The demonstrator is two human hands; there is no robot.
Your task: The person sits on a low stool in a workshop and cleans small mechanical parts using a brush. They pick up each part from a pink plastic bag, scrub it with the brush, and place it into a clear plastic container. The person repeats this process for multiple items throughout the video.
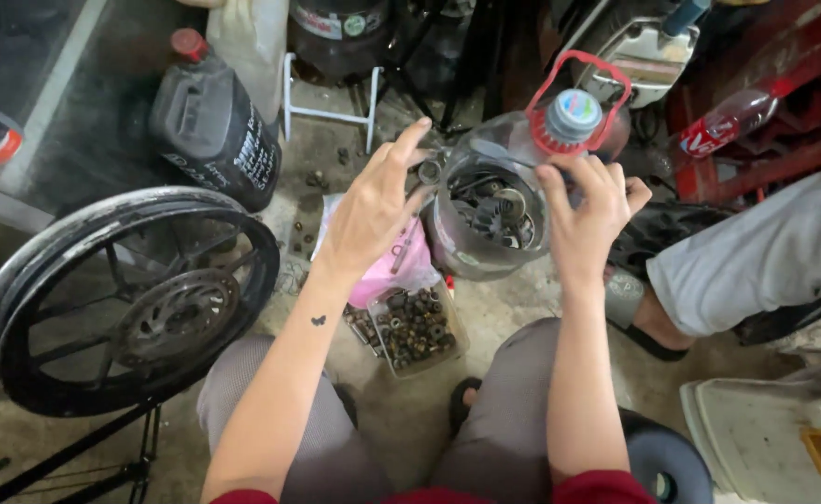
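My right hand [589,217] grips the neck of a large clear plastic jug [485,252] lying tilted, its side cut open and filled with metal parts such as washers and gears. The jug has a blue cap [574,114] and a red carrying handle [569,70]. My left hand [373,210] hovers at the jug's cut opening, fingers spread, fingertips touching a small metal ring [428,172] at the rim. Below the jug sits a clear plastic box [418,329] of rusty nuts and a pink plastic bag [382,280].
A black motorcycle wheel [121,299] with a brake disc stands at left. A dark oil jug [212,121] with a red cap is behind it. Another person's leg in grey trousers [756,261] is at right. A grey tool case [774,439] sits lower right.
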